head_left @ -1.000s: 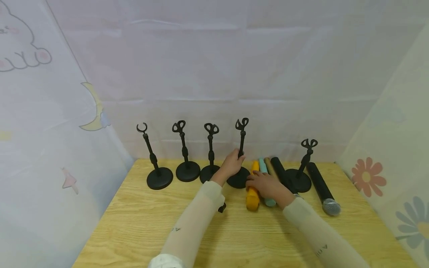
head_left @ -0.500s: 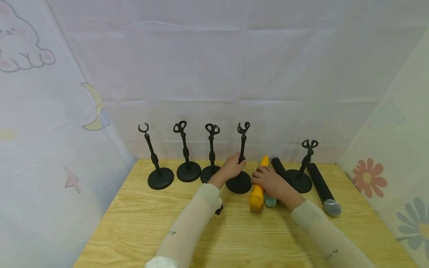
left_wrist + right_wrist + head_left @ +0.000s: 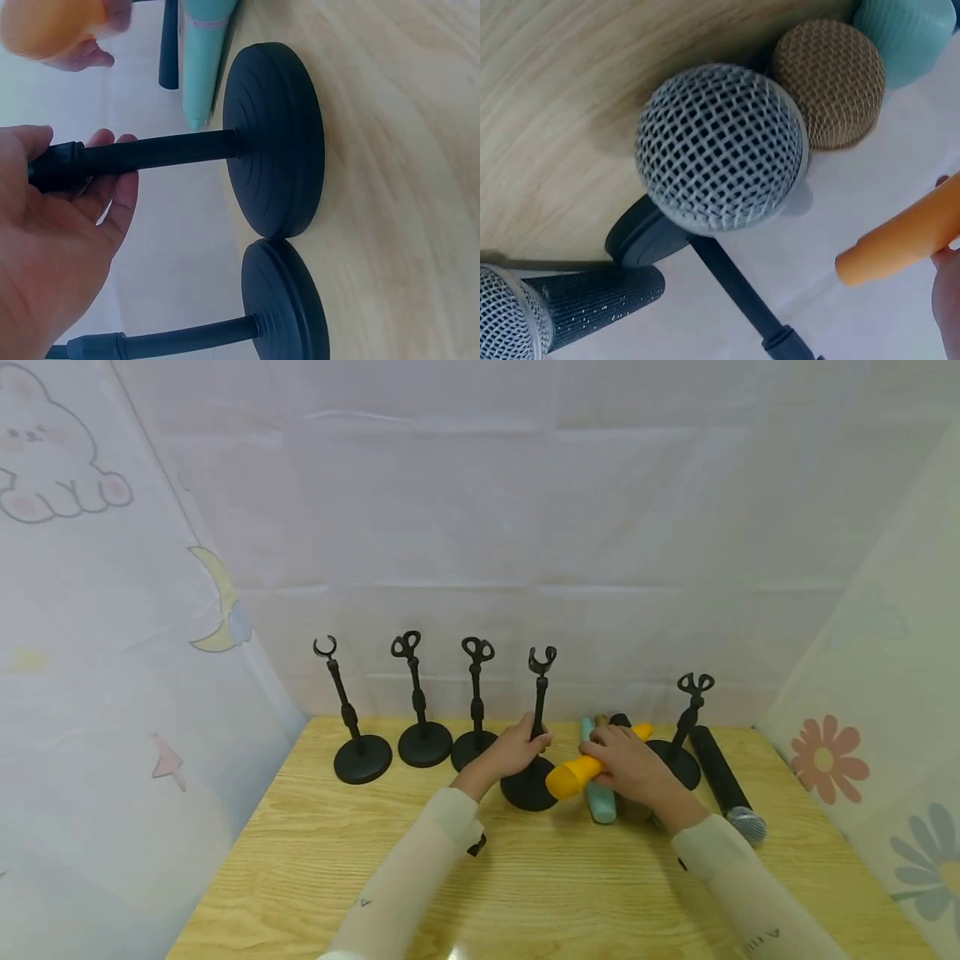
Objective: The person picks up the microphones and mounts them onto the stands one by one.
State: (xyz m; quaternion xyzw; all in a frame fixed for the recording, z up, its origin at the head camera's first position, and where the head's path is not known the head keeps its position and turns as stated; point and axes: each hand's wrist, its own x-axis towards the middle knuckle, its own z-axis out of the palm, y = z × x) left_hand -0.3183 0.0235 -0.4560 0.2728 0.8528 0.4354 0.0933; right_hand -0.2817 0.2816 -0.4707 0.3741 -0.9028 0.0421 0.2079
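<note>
My left hand point(image 3: 512, 752) grips the pole of a black microphone stand point(image 3: 165, 152), fingers wrapped below its collar. The stand's round base point(image 3: 527, 787) is close over the wooden table. In my right hand point(image 3: 628, 762) is an orange microphone point(image 3: 573, 776), held aslant above the others with its head toward the left-hand stand. Beneath it lie a mint-green microphone point(image 3: 601, 800), a brown-headed microphone point(image 3: 829, 82) and a black microphone with a silver mesh head point(image 3: 721, 148). The stand's open clip point(image 3: 542, 660) faces up and holds nothing.
Three more black stands point(image 3: 362, 758) line up to the left, their clips bare. Another stand point(image 3: 678, 762) is at the right, beside a black microphone point(image 3: 726, 781) with a silver head. A fabric backdrop point(image 3: 525, 527) rises behind the table point(image 3: 525, 893).
My right hand has lifted the orange microphone off the table and swung it to a slant. My left hand has drawn the stand a little nearer, and its clip has turned.
</note>
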